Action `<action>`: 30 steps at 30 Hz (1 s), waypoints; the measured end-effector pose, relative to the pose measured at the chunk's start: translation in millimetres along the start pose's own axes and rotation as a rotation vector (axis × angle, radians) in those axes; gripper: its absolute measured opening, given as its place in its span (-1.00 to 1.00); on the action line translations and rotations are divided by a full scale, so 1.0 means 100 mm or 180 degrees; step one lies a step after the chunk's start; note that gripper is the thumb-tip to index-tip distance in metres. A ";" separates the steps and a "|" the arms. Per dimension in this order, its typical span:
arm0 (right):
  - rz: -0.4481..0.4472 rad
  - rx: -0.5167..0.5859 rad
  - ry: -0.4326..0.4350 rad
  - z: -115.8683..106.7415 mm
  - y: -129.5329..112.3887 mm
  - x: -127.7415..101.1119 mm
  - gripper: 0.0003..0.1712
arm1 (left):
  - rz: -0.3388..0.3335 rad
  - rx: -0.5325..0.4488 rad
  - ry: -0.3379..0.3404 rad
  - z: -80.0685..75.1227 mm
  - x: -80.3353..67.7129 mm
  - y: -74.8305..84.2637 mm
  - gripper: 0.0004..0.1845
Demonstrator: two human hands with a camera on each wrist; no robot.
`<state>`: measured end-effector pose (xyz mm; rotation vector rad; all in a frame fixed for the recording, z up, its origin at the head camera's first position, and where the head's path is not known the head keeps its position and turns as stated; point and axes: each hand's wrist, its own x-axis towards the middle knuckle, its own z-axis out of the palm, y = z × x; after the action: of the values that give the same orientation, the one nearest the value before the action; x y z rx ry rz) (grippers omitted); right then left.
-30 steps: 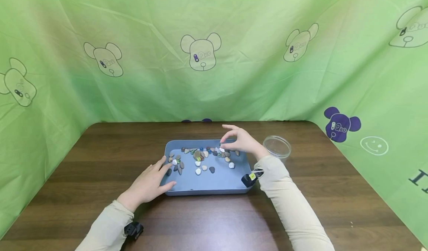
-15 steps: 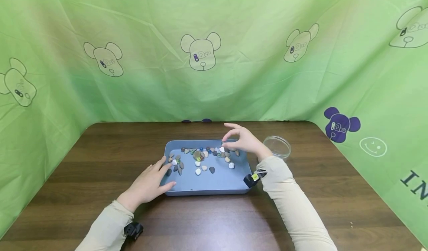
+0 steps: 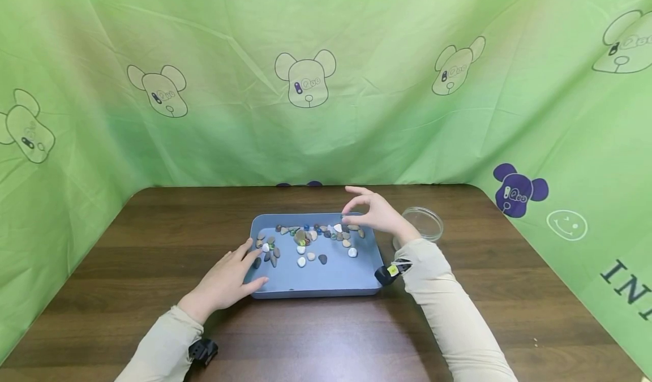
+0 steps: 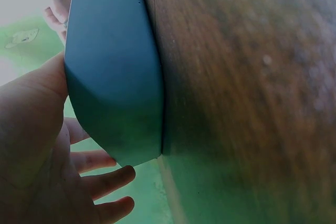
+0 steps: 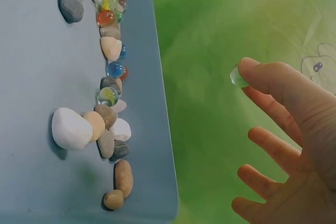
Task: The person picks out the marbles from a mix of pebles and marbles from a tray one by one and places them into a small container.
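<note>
We keep our right hand [image 3: 374, 212] pinching the glass marble [image 5: 237, 76] firmly above the tray [image 3: 316, 280], while our left hand [image 3: 224, 280], fingers relaxed, steadies the tray's corner.

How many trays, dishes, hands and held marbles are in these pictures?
tray: 1
dish: 1
hands: 2, the left hand and the right hand
marble, pinched by the right hand: 1
total: 5

Left hand [image 4: 37, 150] against blue tray [image 4: 113, 77] corner, fingers [image 4: 105, 179] spread, brown wooden table [image 4: 247, 93] beside.
</note>
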<state>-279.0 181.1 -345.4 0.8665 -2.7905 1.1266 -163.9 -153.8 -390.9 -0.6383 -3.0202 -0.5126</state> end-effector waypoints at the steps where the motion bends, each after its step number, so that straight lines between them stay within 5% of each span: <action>1: -0.0001 0.0006 0.0005 -0.01 0.00 -0.01 -0.86 | -0.0001 -0.0001 -0.0002 0.00 0.00 0.00 -0.33; 30: 0.0094 -0.0003 0.0361 -0.26 0.13 -0.20 -0.84 | -0.0023 -0.0033 -0.0026 0.00 0.00 0.00 -0.32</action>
<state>-273.5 215.8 -338.8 0.7391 -2.7205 1.1399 -164.4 -153.9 -391.2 -0.6318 -3.0307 -0.5278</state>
